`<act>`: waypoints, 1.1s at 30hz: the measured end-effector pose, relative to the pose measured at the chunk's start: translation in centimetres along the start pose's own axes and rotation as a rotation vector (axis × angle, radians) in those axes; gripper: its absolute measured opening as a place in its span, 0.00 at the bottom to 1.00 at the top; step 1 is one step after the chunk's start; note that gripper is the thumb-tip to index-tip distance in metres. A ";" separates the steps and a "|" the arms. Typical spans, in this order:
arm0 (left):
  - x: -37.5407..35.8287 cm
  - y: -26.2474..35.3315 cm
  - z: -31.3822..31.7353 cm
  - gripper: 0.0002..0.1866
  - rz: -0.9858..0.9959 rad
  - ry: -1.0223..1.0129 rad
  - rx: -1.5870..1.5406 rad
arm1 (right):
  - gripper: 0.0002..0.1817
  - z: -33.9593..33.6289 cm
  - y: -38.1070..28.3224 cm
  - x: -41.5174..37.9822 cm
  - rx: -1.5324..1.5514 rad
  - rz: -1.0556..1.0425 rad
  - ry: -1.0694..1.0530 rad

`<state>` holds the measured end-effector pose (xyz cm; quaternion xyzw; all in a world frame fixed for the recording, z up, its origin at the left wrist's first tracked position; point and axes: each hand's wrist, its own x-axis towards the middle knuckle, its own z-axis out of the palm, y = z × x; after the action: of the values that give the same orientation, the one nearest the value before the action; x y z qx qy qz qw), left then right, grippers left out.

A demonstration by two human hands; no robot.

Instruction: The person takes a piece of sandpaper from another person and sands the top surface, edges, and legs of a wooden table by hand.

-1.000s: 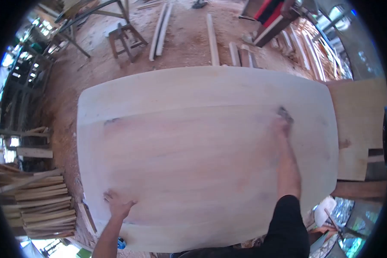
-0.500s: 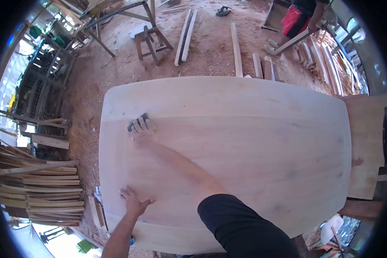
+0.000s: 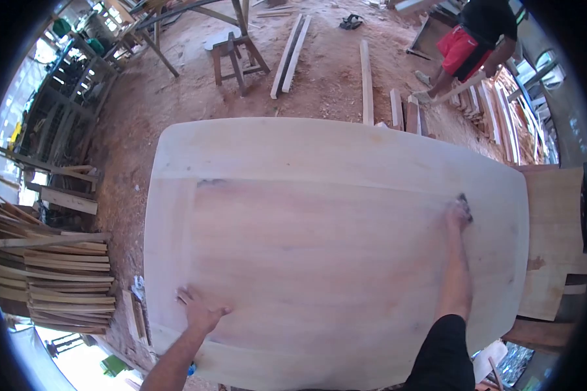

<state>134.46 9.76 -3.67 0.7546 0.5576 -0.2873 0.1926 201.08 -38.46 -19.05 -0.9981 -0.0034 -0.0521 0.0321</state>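
A large pale wooden tabletop (image 3: 319, 260) with rounded corners fills the middle of the head view. My left hand (image 3: 202, 314) lies on its left side near the front, fingers spread, holding nothing. Toward the far right of the top, my right hand (image 3: 458, 212) is closed over a dark sanding block (image 3: 464, 203) pressed to the surface. Fingers and palm hide much of the block, and motion blurs them a little. Dark smudges show in the wood near the left end of a faint lengthwise line.
Stacked boards (image 3: 68, 280) stand at the left, below a cluttered rack (image 3: 59, 98). Beyond the tabletop are a wooden stool (image 3: 236, 58), long timbers (image 3: 288, 55) and a dusty floor. A person in red shorts (image 3: 463, 52) stands at the far right. A plywood sheet (image 3: 554, 228) adjoins the right end.
My right hand has swept the sanding block from the left part of the tabletop across to the right. My left hand stays in place. The person at the back shows more fully.
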 end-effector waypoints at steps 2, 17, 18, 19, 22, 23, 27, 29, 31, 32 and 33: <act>0.2 -0.4 0.4 0.81 0.022 0.001 0.002 | 0.30 4.0 -9.1 -3.1 0.048 -0.253 0.190; -0.3 0.1 -0.2 0.81 0.025 -0.006 0.069 | 0.32 -1.2 -47.0 -26.0 0.428 -1.027 -0.146; -0.4 0.1 -0.1 0.81 0.016 -0.006 0.061 | 0.32 -0.5 -41.0 -22.7 0.476 -0.949 0.012; -0.5 0.1 -0.1 0.81 0.004 -0.004 0.053 | 0.32 0.4 -34.4 -18.7 0.373 -0.878 0.071; -0.1 -0.1 0.3 0.81 -0.004 -0.006 0.034 | 0.30 -3.3 -15.9 -9.2 -0.032 -0.601 0.041; 0.0 -0.2 0.4 0.82 -0.006 -0.005 0.024 | 0.32 0.5 -7.4 -4.7 0.199 -0.335 0.009; -0.1 -0.2 0.1 0.81 -0.006 0.007 0.031 | 0.32 -1.6 -0.9 -0.8 -0.001 0.029 -0.004; -0.4 0.0 -0.3 0.81 0.001 -0.007 -0.029 | 0.31 1.3 -6.9 -1.3 0.128 -0.097 0.106; 0.0 -0.2 0.0 0.81 0.008 0.008 0.000 | 0.31 2.0 -21.5 -7.6 -0.299 -0.446 0.205; 0.0 -0.3 0.3 0.81 0.013 0.015 0.016 | 0.32 2.7 -28.0 -11.6 -0.146 -0.547 0.275; 0.2 -0.4 0.6 0.81 0.017 0.017 0.005 | 0.33 3.2 -35.4 -16.6 0.081 -0.661 0.274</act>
<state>133.97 9.71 -4.23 0.7622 0.5521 -0.2806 0.1884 184.52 -3.02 -21.74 -0.9249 -0.3235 -0.1927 0.0534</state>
